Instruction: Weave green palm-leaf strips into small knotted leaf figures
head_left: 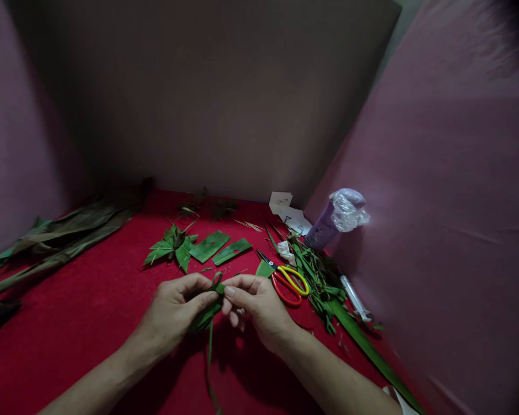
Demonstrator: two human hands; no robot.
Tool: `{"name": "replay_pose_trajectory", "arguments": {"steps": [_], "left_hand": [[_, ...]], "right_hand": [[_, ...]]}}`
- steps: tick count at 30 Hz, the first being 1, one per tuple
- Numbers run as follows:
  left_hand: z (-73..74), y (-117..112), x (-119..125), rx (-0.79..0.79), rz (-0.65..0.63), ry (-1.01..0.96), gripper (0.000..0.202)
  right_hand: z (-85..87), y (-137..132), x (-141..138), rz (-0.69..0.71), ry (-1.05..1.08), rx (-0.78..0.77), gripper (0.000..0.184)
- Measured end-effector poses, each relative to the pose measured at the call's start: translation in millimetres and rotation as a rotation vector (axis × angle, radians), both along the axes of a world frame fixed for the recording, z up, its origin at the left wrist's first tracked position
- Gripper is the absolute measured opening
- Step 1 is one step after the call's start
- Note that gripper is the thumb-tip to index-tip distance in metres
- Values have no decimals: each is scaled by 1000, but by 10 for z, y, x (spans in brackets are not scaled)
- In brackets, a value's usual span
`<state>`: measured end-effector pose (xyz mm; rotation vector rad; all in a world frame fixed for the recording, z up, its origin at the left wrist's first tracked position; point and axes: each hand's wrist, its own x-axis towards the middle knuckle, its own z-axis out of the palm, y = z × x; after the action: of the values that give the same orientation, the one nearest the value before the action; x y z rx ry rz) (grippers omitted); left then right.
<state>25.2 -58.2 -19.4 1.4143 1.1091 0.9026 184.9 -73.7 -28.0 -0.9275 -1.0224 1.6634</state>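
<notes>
A bundle of folded green leaf (206, 316) is held between my two hands over the red cloth. My left hand (173, 311) grips it from the left, thumb and fingers closed on it. At its upper end, my right hand (255, 305) pinches the leaf between thumb and forefinger. From the bundle a thin green strip (210, 357) hangs down toward me. Scissors (288, 282) with one red and one yellow handle lie just beyond my right hand, blades pointing away to the left. My fingers partly hide the bundle.
Cut leaf pieces (210, 246) and a star-shaped leaf piece (172, 246) lie beyond my hands. A heap of leaf scraps (315, 271), a syringe (355, 298), a purple bottle (322, 229) and papers (294, 220) are at right. Long dried leaves (78, 233) lie left. Thin sticks (248, 225) lie farther back.
</notes>
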Motion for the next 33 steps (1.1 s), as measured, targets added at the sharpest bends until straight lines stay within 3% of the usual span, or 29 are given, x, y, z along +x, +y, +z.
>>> {"name": "replay_pose_trajectory", "arguments": {"steps": [12,19,24,33], "left_hand": [[61,33,11,-254,31,-74,22],[23,37,32,-259,-76,-51,20],[-18,51,6,-377,-147,-122,19],[-57,48,-34,-393,-277,-192,22]], "right_hand": [[120,55,128,-12,-69,126,26],[168,83,157,-6,-112,169,22],[188,88,163,51,-167,245,22],[173,18,194,32,-574,710,24]]}}
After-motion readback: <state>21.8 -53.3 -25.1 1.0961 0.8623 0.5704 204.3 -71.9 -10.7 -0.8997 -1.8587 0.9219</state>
